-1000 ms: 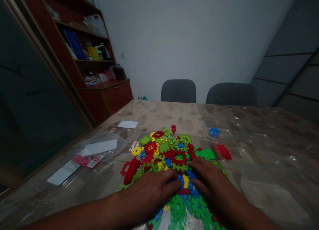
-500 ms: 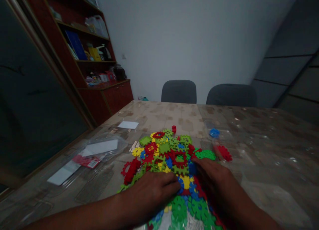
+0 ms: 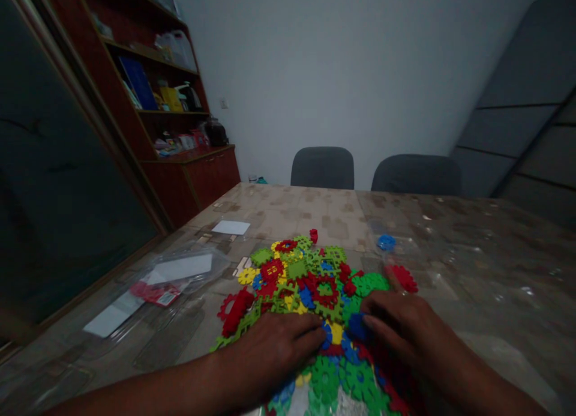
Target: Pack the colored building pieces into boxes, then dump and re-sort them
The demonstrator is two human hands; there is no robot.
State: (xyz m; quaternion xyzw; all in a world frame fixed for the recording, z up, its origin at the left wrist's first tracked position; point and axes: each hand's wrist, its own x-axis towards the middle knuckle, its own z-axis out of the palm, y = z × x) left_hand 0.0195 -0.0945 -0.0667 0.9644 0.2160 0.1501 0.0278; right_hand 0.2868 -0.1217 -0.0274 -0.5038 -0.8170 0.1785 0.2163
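Note:
A heap of plastic gear-shaped building pieces (image 3: 297,268) in red, yellow, blue and green spreads over the table before me. My left hand (image 3: 281,347) lies on the near part of the heap, its fingers bent and close together. Their tips touch a blue gear piece (image 3: 327,335); whatever is under them is hidden. At the heap's right side, my right hand (image 3: 398,320) is closed on a blue piece (image 3: 358,326), thumb and fingers around it. Green gear pieces (image 3: 360,377) lie just below, and a red row of pieces runs beneath the right hand.
A red gear piece (image 3: 405,278) and a blue one (image 3: 386,242) lie apart on the right. Clear plastic packaging with white cards (image 3: 180,268) and a red label (image 3: 155,293) is at left. Another white card (image 3: 231,227) lies farther back. Two chairs (image 3: 323,167) stand behind the table.
My right hand has shifted slightly right and lifted, and the blue piece now shows in its fingers. More green pieces are uncovered beside it. My left hand is nearly still.

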